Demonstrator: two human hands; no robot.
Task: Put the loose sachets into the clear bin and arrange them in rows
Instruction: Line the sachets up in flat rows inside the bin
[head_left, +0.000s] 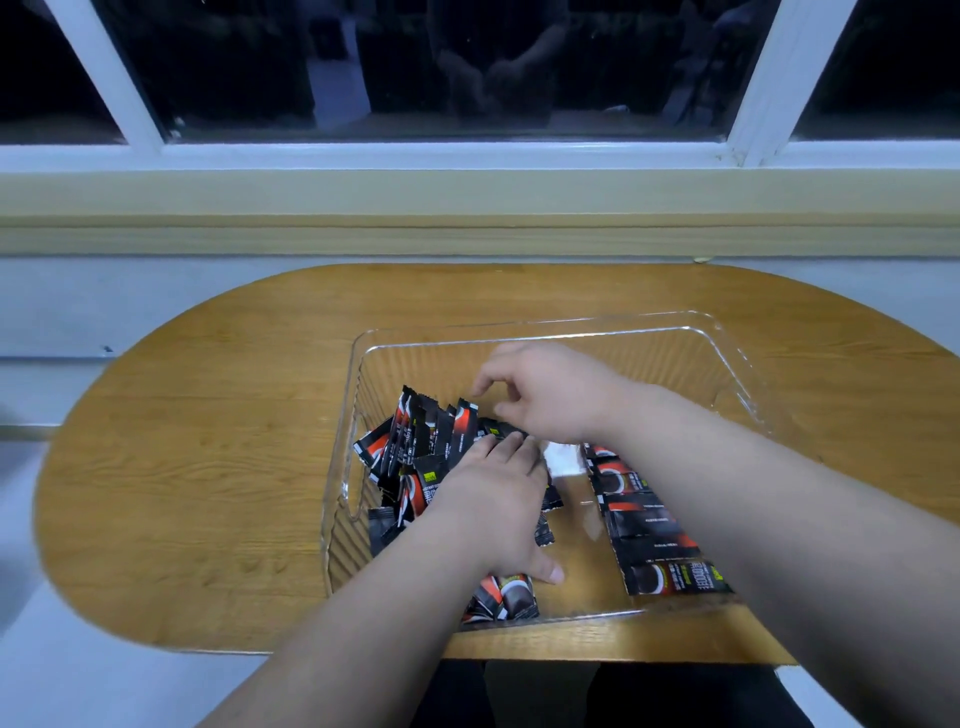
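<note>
Sachets (462, 431), small flat black foil packets with red-and-white print: all in view lie inside the bin, none on the bench.

Left hand (498, 499): grip spread flat, fingers straight and side by side, palm down on the sachets in the middle of the bin, thumb splayed toward the near wall. It holds nothing.

Right hand (545, 395): reaches in from the right, crossing just beyond the left fingertips. Fingers curled over the upright tops of the sachets. Cannot tell whether the grip has one pinched or only hovers; the fingertips are blurred.

Counts: two hands, one bin, one bench.
- Loose heap (395, 452), left half of the bin: sachets tilted, standing on edge and overlapping, too tangled to count. A couple more lie against the near wall below the left thumb.
- Tidy row (649, 525), right half: sachets flat, face up, overlapping like shingles from far to near. Five faces show; the right forearm covers the row's right ends.

Small white patch (563, 457) between the hands and the row: a sachet's back or glare, cannot say which.

Clear ribbed plastic bin (623, 358), rectangular with rounded corners, sits on the right part of an oval wooden bench (208, 467). Its near edge is partly hidden by both forearms.

Beyond: pale yellow sill (467, 197), then a white-framed window (763, 78) with dark panes.
</note>
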